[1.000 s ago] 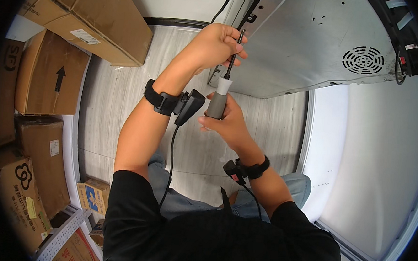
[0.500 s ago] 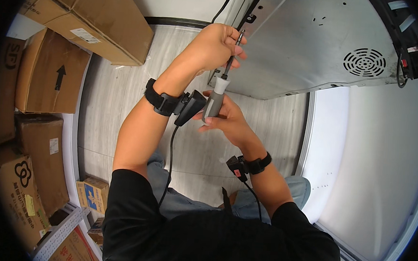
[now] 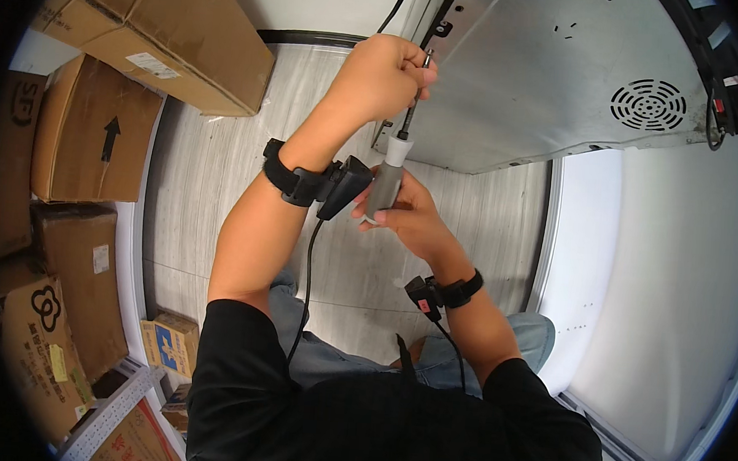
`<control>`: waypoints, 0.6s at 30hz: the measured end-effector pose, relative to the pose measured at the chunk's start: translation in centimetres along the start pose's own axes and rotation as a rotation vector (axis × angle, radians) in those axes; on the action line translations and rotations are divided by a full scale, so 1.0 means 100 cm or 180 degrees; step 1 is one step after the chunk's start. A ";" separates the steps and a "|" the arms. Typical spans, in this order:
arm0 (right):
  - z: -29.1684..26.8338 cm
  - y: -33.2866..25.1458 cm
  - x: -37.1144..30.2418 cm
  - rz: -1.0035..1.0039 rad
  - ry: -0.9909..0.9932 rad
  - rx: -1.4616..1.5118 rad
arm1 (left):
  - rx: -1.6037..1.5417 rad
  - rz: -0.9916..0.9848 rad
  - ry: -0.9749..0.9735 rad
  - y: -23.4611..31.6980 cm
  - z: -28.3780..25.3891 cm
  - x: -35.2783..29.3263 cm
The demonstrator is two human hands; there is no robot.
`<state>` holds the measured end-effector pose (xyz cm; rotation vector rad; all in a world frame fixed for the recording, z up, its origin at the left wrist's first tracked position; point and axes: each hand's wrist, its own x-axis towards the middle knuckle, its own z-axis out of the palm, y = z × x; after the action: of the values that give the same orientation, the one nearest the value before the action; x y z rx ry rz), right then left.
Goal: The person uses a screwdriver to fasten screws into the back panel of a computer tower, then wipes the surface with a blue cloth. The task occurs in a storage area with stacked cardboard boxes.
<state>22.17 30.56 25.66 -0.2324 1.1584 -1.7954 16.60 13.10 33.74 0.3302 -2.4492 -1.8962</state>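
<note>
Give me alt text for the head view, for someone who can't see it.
A person's right hand holds a screwdriver by its gray handle while the left hand grips its shaft, near a gray metal panel with a round slotted vent. Cardboard boxes stand along the left side.

Grey plank floor [image 3: 198, 186], white wall [image 3: 315, 1]

Boxes [image 3: 92, 163] left, screwdriver [image 3: 387, 181] between, panel [image 3: 534, 88] right.
</note>
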 end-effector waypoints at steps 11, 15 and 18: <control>-0.001 0.004 0.002 -0.0146 0.0537 -0.1066 | 0.0080 0.0304 0.0331 -0.007 0.005 0.008; 0.004 0.004 0.001 -0.0415 0.0738 -0.1567 | 0.0050 0.0352 0.0494 -0.008 0.007 0.009; 0.000 0.013 -0.001 -0.0814 0.0993 -0.2160 | -0.0030 0.0281 0.0419 -0.009 0.008 0.010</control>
<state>23.03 30.46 24.64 -0.5258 2.0229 -1.6254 15.65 13.43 32.52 0.3295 -2.3300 -1.7901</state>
